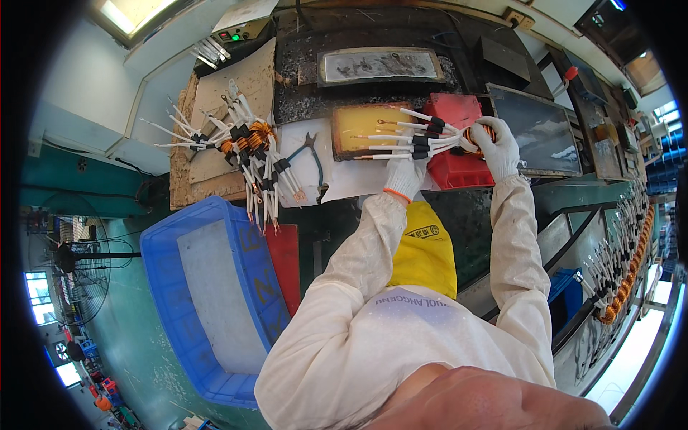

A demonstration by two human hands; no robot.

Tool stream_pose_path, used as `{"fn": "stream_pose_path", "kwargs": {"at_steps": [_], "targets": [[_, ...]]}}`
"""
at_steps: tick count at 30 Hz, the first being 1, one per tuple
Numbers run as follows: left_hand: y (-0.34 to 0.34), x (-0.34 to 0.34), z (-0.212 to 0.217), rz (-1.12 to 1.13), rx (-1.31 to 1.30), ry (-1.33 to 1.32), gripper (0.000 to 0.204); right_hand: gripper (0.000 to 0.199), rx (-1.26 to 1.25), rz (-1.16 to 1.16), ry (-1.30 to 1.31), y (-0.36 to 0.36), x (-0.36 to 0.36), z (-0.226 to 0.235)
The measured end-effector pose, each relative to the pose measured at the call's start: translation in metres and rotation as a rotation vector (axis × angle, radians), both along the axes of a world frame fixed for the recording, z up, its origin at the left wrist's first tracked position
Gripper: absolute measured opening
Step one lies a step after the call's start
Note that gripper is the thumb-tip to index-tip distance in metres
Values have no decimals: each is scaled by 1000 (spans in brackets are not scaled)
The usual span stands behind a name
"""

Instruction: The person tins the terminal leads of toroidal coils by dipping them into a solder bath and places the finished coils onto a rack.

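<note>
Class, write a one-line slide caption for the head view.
The gloved right hand holds an orange-brown coil; the gloved left hand is at its white leads; pliers lie farther left.

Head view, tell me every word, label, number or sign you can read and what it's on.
Yellow apron: dark printing, wording withheld.
White top: grey lettering, wording withheld.
Blue crate: large wall lettering, too faint to read surely.
Control box: panel markings too small to read.

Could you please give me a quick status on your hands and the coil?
Right hand gripping orange coil. Left hand at its white leads, grip unclear. Pliers off left, clear of both.
</note>
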State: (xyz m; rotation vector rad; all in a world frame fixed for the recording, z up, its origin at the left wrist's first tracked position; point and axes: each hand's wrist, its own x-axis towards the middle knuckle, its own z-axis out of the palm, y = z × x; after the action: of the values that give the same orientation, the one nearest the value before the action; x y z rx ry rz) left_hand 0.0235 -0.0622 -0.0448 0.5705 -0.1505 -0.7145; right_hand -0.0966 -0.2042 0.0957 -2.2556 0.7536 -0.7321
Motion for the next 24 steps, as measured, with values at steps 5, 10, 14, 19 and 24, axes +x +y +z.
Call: {"fn": "stream_pose_path", "kwargs": {"at_steps": [5, 10, 14, 19, 24], "targets": [[-14, 18, 1, -201, -377, 583, 24, 28, -32, 34, -55, -1, 1, -3], [-18, 25, 25, -194, -109, 536, 25, 27, -19, 62, -66, -4, -1, -7], [-18, 23, 30, -194, -78, 418, 28, 27, -18, 30, -43, -2, -1, -5], [-7, 21, -11, -620, -807, 493, 26, 27, -15, 28, -68, -3, 1, -8], [17, -25, 21, -259, -195, 595, 25, 28, -47, 49, -82, -2, 1, -8]]}}
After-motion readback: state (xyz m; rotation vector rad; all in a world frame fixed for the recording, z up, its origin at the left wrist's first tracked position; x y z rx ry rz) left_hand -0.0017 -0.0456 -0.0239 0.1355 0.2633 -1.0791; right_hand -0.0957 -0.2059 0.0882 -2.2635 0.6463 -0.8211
